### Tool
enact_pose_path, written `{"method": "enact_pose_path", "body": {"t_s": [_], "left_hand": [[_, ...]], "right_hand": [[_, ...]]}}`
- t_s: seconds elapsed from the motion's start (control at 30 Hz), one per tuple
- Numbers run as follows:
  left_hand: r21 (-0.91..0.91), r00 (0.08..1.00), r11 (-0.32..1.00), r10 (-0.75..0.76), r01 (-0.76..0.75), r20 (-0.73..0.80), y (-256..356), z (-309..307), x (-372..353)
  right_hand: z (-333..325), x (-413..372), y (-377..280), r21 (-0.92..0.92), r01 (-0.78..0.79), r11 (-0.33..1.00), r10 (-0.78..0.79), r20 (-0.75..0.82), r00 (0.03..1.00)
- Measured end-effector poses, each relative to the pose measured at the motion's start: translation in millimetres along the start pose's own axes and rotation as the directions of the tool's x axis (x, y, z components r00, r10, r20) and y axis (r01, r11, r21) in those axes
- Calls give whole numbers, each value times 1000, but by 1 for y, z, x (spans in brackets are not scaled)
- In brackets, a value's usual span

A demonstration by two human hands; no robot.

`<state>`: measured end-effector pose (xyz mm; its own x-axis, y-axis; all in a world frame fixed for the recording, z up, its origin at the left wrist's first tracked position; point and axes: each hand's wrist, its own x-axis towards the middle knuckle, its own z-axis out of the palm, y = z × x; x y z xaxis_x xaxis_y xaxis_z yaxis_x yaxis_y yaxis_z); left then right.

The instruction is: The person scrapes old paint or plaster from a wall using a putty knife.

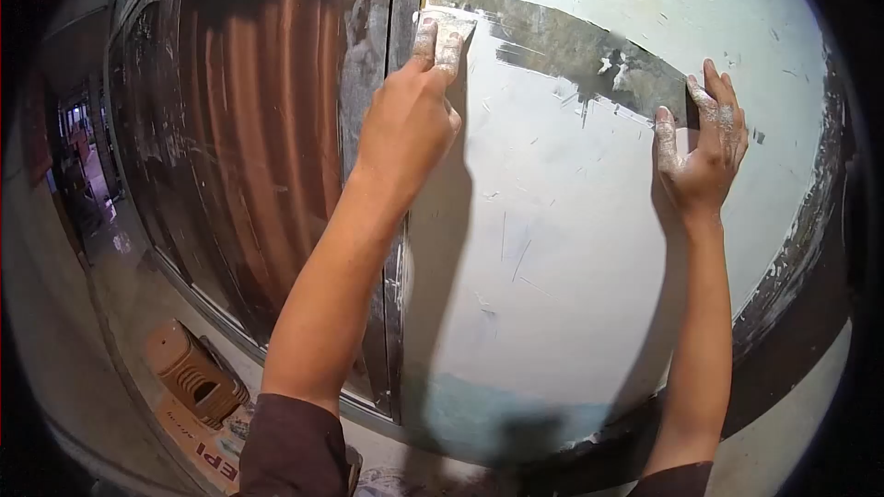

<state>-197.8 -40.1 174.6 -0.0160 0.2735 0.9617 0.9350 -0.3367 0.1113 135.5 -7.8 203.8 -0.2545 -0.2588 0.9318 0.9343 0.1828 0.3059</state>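
My left hand (414,110) is closed around a flat putty knife (458,26), with two white-smeared fingers pressed along its blade. The blade lies against the upper left of a white-coated panel (552,230), beside the dark frame. From there a dark grey uncoated band (575,46) runs right, with ragged white streaks along its lower edge. At the band's right end my right hand (707,147) rests its fingertips on the panel. Its fingers are spread, coated in white, and hold nothing that I can see.
Left of the panel stands a dark-framed window or door (262,101) with a brown curtain behind it. Brown stacked stools (193,368) sit on the floor at the lower left, by a piece of printed cardboard (198,442). A passage recedes at the far left.
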Motion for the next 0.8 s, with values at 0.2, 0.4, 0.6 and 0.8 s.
{"method": "enact_pose_path", "body": {"t_s": [0.2, 0.4, 0.6, 0.8], "left_hand": [[-22, 1000, 1000, -12, 12, 8, 2, -3, 2], [-6, 1000, 1000, 19, -19, -14, -2, -3, 20], [-22, 1000, 1000, 18, -18, 3, 4, -13, 21], [-45, 1000, 999, 15, -14, 25, 6, -13, -3]], "right_hand": [[3, -1, 3, 8, -12, 1000, 12, -3, 1000], [2, -2, 3, 15, -32, 999, 33, -5, 999], [1, -1, 4, 12, -23, 1000, 23, 10, 1000], [2, -4, 5, 26, -43, 999, 43, 12, 999]]}}
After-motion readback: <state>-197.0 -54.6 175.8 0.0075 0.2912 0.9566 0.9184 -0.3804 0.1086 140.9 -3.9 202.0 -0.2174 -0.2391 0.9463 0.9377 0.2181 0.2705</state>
